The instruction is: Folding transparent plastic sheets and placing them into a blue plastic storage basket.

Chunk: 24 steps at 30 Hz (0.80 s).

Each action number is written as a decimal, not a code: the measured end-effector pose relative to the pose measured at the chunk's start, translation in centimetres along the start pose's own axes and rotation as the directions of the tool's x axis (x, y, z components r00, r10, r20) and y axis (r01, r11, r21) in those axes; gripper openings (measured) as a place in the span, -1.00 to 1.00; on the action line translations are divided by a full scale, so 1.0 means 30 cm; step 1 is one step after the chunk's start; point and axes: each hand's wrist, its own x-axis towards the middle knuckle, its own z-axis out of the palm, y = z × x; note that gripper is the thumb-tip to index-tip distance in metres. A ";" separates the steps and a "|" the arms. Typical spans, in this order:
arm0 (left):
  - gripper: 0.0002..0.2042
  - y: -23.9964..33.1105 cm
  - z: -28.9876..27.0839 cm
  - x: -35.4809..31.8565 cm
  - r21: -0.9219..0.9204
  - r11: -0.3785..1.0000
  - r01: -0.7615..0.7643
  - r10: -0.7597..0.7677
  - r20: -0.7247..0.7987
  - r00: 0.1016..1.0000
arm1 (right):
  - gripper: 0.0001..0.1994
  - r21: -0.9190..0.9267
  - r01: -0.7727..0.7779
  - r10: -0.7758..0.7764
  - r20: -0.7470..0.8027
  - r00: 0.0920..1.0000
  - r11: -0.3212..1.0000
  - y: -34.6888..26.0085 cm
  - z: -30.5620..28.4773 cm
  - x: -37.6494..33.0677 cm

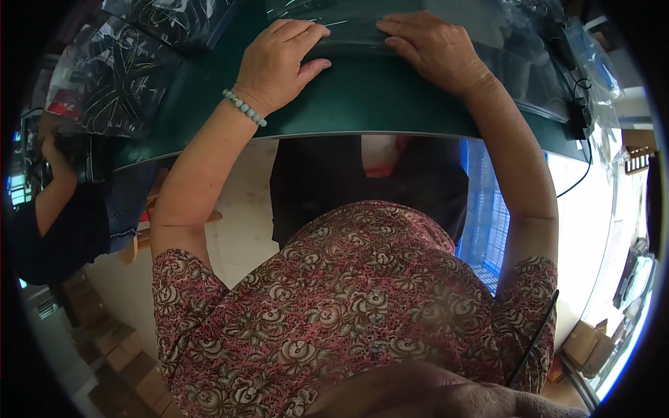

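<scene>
1. Lying on the smooth dark-green tabletop (pixel 348 97), a clear, shiny plastic sheet (pixel 359 33) spans the gap between both hands.
2. Left hand (pixel 282 63), the one wearing a pale-green round-bead bracelet (pixel 245 108), has its thumb spread well away from loosely bent fingers, nothing clenched.
3. Right hand (pixel 435 52) has its fingertips by the sheet; honestly can't tell if they're pinching it.
4. Clear plastic packaging with black, gold-lined contents (pixel 115 76) sits off left.
</scene>
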 end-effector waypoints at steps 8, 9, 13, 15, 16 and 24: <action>-0.72 -0.033 0.013 0.002 -0.174 0.982 0.068 -0.081 -0.072 0.994 | -0.63 0.043 0.046 -0.040 -0.131 0.991 0.998 -0.055 -0.031 -0.012; -0.72 -0.033 0.008 0.001 -0.171 0.983 0.069 -0.082 -0.072 0.994 | -0.63 0.045 0.049 -0.043 -0.133 0.990 0.998 -0.064 -0.054 -0.010; -0.73 -0.010 -0.028 0.018 -0.139 0.989 0.050 -0.069 -0.132 0.989 | -0.68 0.199 0.042 -0.023 -0.096 0.995 0.979 -0.107 -0.166 0.026; -0.74 0.010 -0.051 0.025 -0.093 0.995 0.021 -0.035 -0.156 0.987 | -0.69 0.187 0.067 -0.040 -0.142 0.989 0.980 -0.113 -0.184 0.029; -0.73 0.023 -0.063 0.026 -0.083 0.997 -0.001 -0.014 -0.179 0.984 | -0.71 0.187 0.020 -0.006 -0.078 0.997 0.982 -0.117 -0.198 0.027; -0.74 0.026 -0.083 -0.001 -0.034 0.997 -0.062 0.049 -0.298 0.953 | -0.60 -0.009 0.104 -0.103 -0.218 0.970 0.995 -0.105 -0.132 -0.007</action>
